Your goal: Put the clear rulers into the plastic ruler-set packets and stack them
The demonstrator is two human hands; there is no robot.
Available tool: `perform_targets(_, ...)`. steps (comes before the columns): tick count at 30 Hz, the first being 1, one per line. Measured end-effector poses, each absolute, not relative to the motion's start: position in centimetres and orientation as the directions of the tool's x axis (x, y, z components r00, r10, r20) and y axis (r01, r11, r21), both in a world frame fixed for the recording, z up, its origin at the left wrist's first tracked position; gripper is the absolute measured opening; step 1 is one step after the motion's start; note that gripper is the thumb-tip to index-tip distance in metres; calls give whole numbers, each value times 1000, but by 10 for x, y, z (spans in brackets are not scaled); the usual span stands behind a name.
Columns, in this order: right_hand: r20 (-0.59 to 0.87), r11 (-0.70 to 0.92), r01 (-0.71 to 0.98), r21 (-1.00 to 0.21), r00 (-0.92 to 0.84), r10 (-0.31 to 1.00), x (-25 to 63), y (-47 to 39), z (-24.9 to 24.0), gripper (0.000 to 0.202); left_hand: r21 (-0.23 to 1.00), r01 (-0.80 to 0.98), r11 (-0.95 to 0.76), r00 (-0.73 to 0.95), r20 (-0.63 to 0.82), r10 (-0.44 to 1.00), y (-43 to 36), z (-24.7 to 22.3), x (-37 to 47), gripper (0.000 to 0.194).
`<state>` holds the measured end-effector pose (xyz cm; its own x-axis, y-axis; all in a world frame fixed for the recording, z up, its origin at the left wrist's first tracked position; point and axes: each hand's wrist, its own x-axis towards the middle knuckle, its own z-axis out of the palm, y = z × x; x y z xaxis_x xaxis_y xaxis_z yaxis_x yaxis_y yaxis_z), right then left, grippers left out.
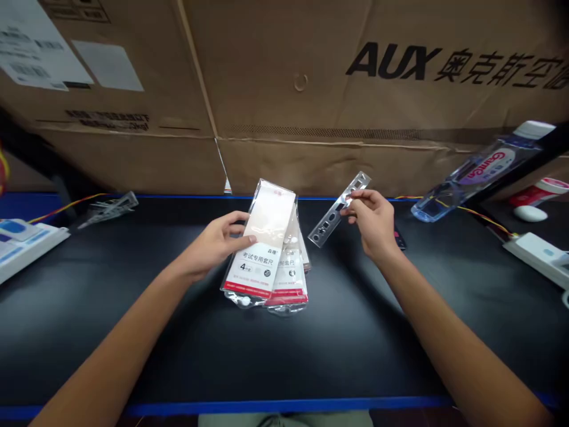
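My left hand (217, 244) pinches the left edge of a clear plastic sleeve (262, 243) with a white and red card, its thumb on the front. Under and to the right of it, more such sleeves (291, 276) are fanned out on the black table (275, 362). In my right hand (371, 222), between thumb and fingers, is a clear ruler (329, 222) with cut-out shapes, tilted up to the right of the sleeves. A dark object (400, 239) lies partly hidden behind my right wrist.
Large cardboard boxes (284, 77) stand along the back. Clear plastic pieces (111, 209) lie at the back left, near a white power strip (31, 246). On the right are a tilted water bottle (480, 172), a red and white tube (540, 191) and another white strip (540, 258).
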<state>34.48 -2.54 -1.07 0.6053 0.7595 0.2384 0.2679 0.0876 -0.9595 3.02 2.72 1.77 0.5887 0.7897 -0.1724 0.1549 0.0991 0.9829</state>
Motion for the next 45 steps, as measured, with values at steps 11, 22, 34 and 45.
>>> perform_targets(11,360,131,738,-662,160,919,327,-38,-22,20,735,678,19,355,-350,867,58,21,-12,40)
perform_targets(22,296,182,706,-685,42,954,280,-52,-29,29,467,812,-350,392,8,920,48,25,-7,35)
perform_targets(34,231,199,166,-966,205,951,257,-57,-15,33,931,332,-152,621,-94,778,14,10,37,41)
perform_targets(45,202,209,-58,-976,119,972,259,-60,-13,20,962,102,253,612,-262,746,9,4,42,51)
